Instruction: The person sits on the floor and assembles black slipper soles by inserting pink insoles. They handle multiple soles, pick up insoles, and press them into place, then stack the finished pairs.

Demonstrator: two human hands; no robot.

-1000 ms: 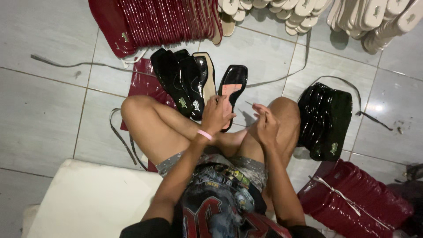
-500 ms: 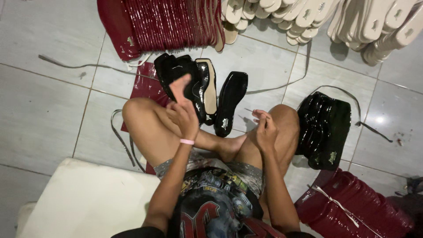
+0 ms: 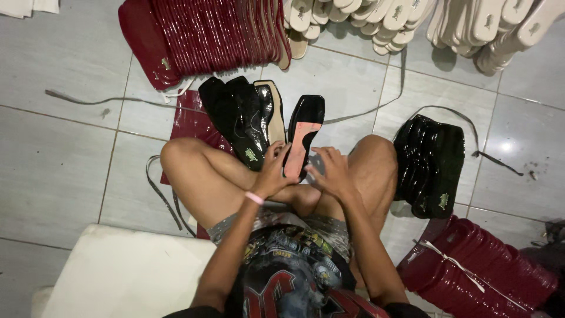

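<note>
The insole (image 3: 301, 138) is a long, narrow, flat piece with a squared toe, wrapped in glossy black patent that catches the light; a matte salmon-pink panel covers most of its upturned face, leaving the black toe bare. It lies between the person's bent knees, toe pointing away, its near end over the crossed legs.

The left hand (image 3: 272, 171) grips the near end of the insole from the left, fingers curled on its edge. The right hand (image 3: 331, 172) sits just right of it with fingers spread and half curled; whether it touches the insole I cannot tell.

Just left lies a black pile (image 3: 238, 121) of the same shiny pieces, fanned out, one showing a pale tan underside. A second black stack (image 3: 429, 165) stands by the right knee. Rows of glossy dark-red pieces (image 3: 206, 35) lie at the top, another red stack (image 3: 477, 268) at lower right. Cream soles (image 3: 412, 20), matte and rounded, line the top edge. The floor (image 3: 53, 171) is grey glazed tile, with thin grey strips (image 3: 82, 99) strewn over it. A white cushion (image 3: 118, 274) sits at lower left.
</note>
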